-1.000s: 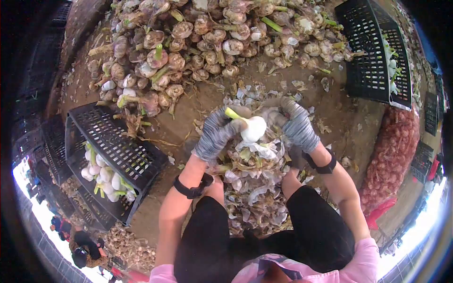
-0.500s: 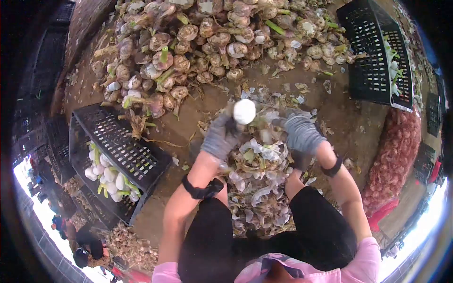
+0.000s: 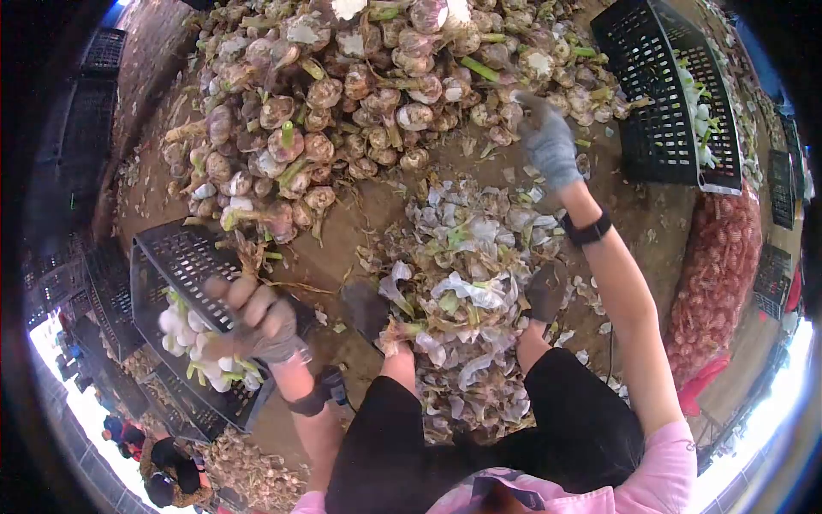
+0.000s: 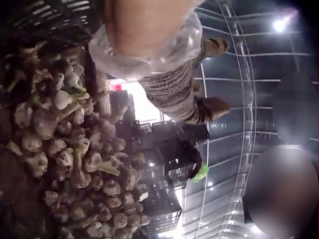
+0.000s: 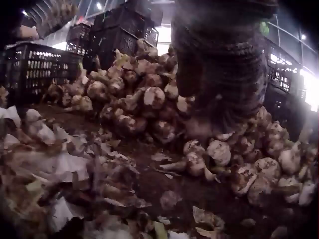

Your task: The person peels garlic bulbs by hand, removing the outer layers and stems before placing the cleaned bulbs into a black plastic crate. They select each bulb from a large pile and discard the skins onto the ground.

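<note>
Holds grey-gloved left grip (image 3: 264, 323) wide beside black plastic crate (image 3: 199, 267) at eight o'clock, likely close for filling, and grey-gloved right grip (image 3: 550, 144) seemingly loose over soil-stained garlic heap (image 3: 415, 117) at two.

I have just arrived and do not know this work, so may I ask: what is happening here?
A person is working with garlic from, it seems, a large dirty pile. The gloved left hand is at the left crate, which holds clean white bulbs; no bulb shows in that hand. The gloved right hand is at the pile's edge; blur hides whether it holds anything. Loose skins lie between the feet.
</note>
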`<act>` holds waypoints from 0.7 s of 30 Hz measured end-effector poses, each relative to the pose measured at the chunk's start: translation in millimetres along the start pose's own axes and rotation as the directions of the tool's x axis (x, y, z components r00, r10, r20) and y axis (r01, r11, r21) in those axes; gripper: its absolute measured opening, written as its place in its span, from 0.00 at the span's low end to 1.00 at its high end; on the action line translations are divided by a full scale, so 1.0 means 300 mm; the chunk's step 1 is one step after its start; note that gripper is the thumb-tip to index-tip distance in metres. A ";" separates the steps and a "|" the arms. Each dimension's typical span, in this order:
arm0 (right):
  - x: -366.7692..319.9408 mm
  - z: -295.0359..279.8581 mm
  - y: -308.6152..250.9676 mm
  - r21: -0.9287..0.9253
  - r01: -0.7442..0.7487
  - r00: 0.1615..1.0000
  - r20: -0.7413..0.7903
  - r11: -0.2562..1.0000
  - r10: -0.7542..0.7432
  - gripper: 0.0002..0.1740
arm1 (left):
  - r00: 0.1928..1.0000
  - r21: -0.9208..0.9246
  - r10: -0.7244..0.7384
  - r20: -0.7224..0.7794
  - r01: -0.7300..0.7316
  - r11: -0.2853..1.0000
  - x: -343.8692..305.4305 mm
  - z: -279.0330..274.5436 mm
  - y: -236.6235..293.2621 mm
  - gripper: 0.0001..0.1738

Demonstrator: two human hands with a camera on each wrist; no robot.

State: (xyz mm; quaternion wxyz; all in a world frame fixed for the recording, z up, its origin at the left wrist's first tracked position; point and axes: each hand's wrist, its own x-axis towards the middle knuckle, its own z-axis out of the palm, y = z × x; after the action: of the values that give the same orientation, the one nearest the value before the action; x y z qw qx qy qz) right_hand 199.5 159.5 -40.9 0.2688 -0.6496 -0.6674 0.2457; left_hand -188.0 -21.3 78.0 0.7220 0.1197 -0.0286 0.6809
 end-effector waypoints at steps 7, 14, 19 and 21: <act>0.208 0.093 -0.128 -0.473 0.159 0.987 0.096 0.866 -0.129 0.26 | 0.822 0.368 -0.308 -0.479 0.507 0.780 0.077 -0.126 -0.310 0.39; 0.188 0.124 -0.085 -0.600 0.164 0.982 0.172 0.783 -0.075 0.22 | 0.725 0.522 -0.493 -0.481 0.689 0.503 0.089 -0.139 -0.448 0.31; 0.103 0.085 0.011 -0.452 0.255 0.960 0.011 0.855 -0.281 0.16 | 0.745 0.628 -0.403 -0.532 0.666 0.402 0.069 -0.176 -0.464 0.31; 0.034 0.038 0.043 -0.199 0.183 0.979 -0.056 0.963 -0.197 0.15 | 0.793 0.728 -0.312 -0.523 0.606 0.321 0.074 -0.189 -0.460 0.33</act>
State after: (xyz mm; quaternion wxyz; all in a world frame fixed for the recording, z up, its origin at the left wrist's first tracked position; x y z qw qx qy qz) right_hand 201.1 170.3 -57.7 0.2522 -0.6143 -0.7365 0.1284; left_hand -56.8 6.3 9.2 0.7161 0.3714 0.4614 0.3692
